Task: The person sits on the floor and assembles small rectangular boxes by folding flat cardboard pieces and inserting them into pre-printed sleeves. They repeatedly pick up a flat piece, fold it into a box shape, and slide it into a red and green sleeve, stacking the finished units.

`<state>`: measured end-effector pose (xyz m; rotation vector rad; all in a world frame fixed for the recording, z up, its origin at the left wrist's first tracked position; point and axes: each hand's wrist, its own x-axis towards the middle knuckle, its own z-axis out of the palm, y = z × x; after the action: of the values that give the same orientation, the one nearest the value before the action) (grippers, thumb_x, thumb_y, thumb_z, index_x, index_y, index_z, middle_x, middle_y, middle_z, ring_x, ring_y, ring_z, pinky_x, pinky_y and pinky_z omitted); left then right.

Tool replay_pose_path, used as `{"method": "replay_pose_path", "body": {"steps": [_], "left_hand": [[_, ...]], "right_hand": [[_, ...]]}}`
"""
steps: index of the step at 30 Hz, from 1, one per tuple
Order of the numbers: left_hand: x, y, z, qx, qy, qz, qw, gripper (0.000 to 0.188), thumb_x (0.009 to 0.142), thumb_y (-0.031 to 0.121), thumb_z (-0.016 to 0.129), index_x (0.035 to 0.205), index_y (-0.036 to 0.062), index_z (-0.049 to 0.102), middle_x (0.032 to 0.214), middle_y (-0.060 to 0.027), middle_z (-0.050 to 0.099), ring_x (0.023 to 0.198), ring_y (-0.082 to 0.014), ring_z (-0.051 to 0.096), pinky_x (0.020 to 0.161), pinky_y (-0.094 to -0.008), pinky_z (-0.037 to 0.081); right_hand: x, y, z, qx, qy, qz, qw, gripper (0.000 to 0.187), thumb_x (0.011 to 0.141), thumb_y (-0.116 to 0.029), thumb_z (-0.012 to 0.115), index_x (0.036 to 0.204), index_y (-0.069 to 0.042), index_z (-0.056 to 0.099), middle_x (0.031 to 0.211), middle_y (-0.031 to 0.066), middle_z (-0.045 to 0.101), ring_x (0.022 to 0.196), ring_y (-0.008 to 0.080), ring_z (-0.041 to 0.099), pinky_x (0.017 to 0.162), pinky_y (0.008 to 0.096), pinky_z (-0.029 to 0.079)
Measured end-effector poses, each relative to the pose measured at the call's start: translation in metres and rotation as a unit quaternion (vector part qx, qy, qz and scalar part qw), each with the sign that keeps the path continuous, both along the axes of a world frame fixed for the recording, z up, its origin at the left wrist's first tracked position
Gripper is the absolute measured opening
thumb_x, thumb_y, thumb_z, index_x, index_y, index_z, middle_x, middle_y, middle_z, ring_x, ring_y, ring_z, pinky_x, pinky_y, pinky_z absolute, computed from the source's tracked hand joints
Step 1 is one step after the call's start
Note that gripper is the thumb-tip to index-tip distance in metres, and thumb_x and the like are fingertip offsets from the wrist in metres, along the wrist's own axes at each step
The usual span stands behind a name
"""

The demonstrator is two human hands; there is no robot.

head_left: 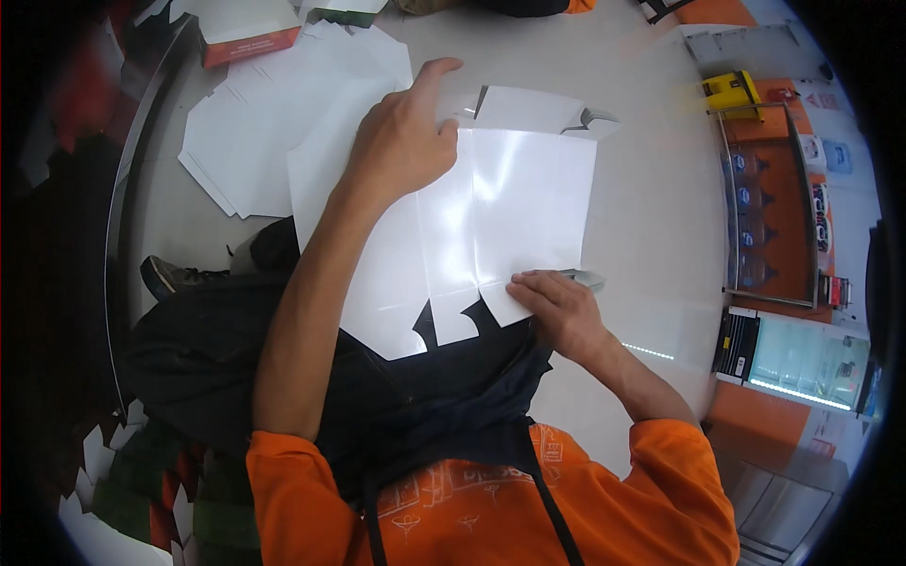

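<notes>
A white cardboard box blank [528, 203] lies across my lap, partly folded, with crease lines and cut flaps on its near edge. Its far flap [528, 108] stands bent up. My left hand [406, 137] is over the blank's far left part, index finger stretched out and thumb apart, holding nothing. At the near right corner, my right hand [563, 307] has its fingers together over a small flap [505, 304]; its thumb is hidden.
More flat white blanks [241, 141] lie on the floor at the far left, beside a red-edged box [250, 42]. A rack of water bottles [750, 203] and a glass-fronted cooler [812, 363] stand along the right. Green and red folded cartons [132, 481] are at the lower left.
</notes>
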<state>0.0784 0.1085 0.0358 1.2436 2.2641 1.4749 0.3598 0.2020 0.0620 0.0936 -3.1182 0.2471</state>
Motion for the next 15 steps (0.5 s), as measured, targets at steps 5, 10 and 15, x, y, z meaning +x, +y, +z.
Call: {"method": "replay_pose_path", "body": {"steps": [5,10,15], "left_hand": [[0.011,-0.003,0.006,0.089,0.119,0.151,0.977,0.060,0.078,0.008,0.065,0.133,0.0088,0.042,0.113,-0.0205,0.057,0.101,-0.0378,0.059,0.084,-0.0439,0.050],[0.094,-0.032,0.017,0.088,0.058,-0.078,0.991,0.040,0.079,0.021,0.067,0.113,0.0061,0.054,0.092,-0.0146,0.062,0.085,-0.0322,0.063,0.070,-0.0414,0.052],[0.126,-0.038,-0.006,-0.086,-0.109,-0.130,0.982,0.029,0.082,0.016,0.069,0.107,0.0069,0.058,0.084,-0.0162,0.066,0.079,-0.0376,0.063,0.070,-0.0447,0.049]], "right_hand": [[-0.032,0.008,0.030,-0.083,-0.139,-0.082,0.983,0.043,0.059,0.011,0.066,0.100,-0.004,0.067,0.096,0.0122,0.068,0.087,0.0294,0.066,0.073,0.0370,0.055],[-0.084,0.030,0.044,-0.139,-0.318,-0.146,0.926,0.034,0.066,0.010,0.069,0.098,-0.002,0.067,0.087,0.0133,0.069,0.083,0.0290,0.067,0.073,0.0363,0.053],[-0.093,0.043,0.049,-0.246,-0.380,-0.177,0.874,0.039,0.072,-0.009,0.082,0.108,-0.002,0.065,0.090,0.0098,0.071,0.084,0.0220,0.067,0.080,0.0319,0.052]]}}
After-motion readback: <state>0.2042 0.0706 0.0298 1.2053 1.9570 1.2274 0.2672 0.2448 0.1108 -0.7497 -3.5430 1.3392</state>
